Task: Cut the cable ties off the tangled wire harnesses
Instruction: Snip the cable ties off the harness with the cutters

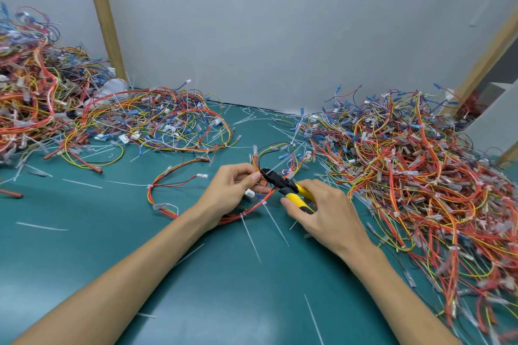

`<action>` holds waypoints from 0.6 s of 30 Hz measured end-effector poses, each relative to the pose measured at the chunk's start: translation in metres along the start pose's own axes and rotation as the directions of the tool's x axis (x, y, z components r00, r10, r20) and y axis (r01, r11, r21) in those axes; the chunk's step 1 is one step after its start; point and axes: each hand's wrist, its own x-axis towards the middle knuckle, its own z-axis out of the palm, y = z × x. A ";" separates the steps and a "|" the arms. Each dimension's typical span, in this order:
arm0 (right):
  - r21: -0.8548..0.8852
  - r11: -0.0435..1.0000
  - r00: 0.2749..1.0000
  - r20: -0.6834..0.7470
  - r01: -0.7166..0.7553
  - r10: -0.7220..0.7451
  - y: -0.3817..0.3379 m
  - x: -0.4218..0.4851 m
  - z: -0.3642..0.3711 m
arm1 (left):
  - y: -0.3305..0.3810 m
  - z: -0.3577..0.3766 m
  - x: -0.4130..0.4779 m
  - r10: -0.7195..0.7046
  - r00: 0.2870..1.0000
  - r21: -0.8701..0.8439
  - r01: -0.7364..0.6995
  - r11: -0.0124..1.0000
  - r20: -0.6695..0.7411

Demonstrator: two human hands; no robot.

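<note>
One wire harness [168, 173] of red, yellow and black wires lies looped on the green mat in the middle. My left hand [228, 190] pinches its wires near the top of the loop. My right hand [322, 209] grips yellow-handled cutters [283, 183], whose black jaws sit at the wires right beside my left thumb. White cable ties [248, 228] with long tails stick out from the harness below my hands.
A large tangled pile of harnesses [414, 176] fills the right side. Another pile [36, 98] rises at the left, with a flatter spread [157, 123] behind the middle. Loose white tie offcuts [42, 226] lie scattered on the green mat [224, 288]. A grey wall stands behind.
</note>
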 end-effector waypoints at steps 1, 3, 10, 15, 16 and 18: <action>0.020 1.000 1.000 0.005 -0.005 0.005 0.001 0.000 0.000 | 0.001 0.000 0.000 0.000 1.000 0.001 0.000 1.000 0.000; 0.057 0.998 1.000 0.005 -0.011 0.011 0.002 0.002 0.000 | 0.002 0.000 -0.001 -0.003 1.000 -0.001 0.003 1.000 0.004; 0.104 0.991 0.996 0.045 -0.080 0.076 0.004 0.000 0.004 | -0.001 0.004 -0.001 0.003 0.998 0.035 0.000 0.999 -0.065; -0.045 0.995 0.996 0.034 -0.086 0.088 -0.002 -0.002 0.003 | 0.001 0.006 -0.001 0.018 0.992 0.000 -0.018 1.000 -0.126; -0.073 0.994 0.996 0.023 -0.084 0.086 -0.003 -0.003 0.003 | 0.001 0.006 -0.001 0.022 0.991 0.005 -0.022 1.000 -0.129; -0.114 0.990 0.996 0.008 -0.089 0.090 -0.005 -0.003 0.002 | 0.001 0.006 0.000 0.022 0.991 0.011 -0.021 1.000 -0.131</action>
